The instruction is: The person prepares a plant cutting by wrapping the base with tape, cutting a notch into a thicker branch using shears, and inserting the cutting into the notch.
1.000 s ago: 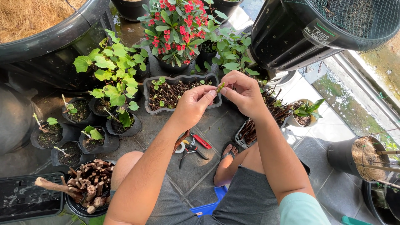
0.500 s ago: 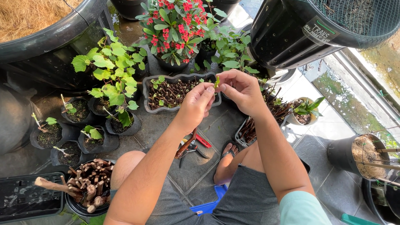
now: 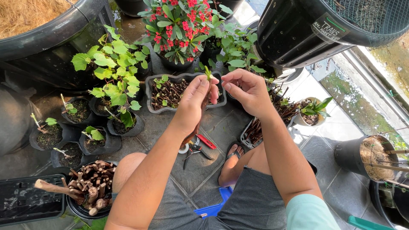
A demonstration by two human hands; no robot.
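Cutting [image 3: 208, 73] sits pinched in my left hand [image 3: 194, 104], green tip poking up just above the thumb and fingertips, stem running down behind the fingers so most of it is hidden. Left fingers are closed tight around it. My right hand [image 3: 248, 90] is just beside, to the right, fingers curled loosely with thumb and forefinger near each other; I cannot tell whether they grip anything, and they do not touch the cutting. Both hands hang over the near edge of a dark rectangular tray [image 3: 150, 91] filled with soil and small sprouts. Behind the tray stands a plant with red flowers [image 3: 179, 25]. Left of it, leafy green plants [image 3: 111, 70] grow out of small black pots [image 3: 121, 127]. Red-handled shears [image 3: 199, 147] lie on the tiled floor under my left forearm. A black bucket of cut woody stems [image 3: 89, 187] sits by my left knee. Right of my arm, another tray of bare sticks [image 3: 255, 130] and a big black perforated pot [image 3: 298, 32] above.
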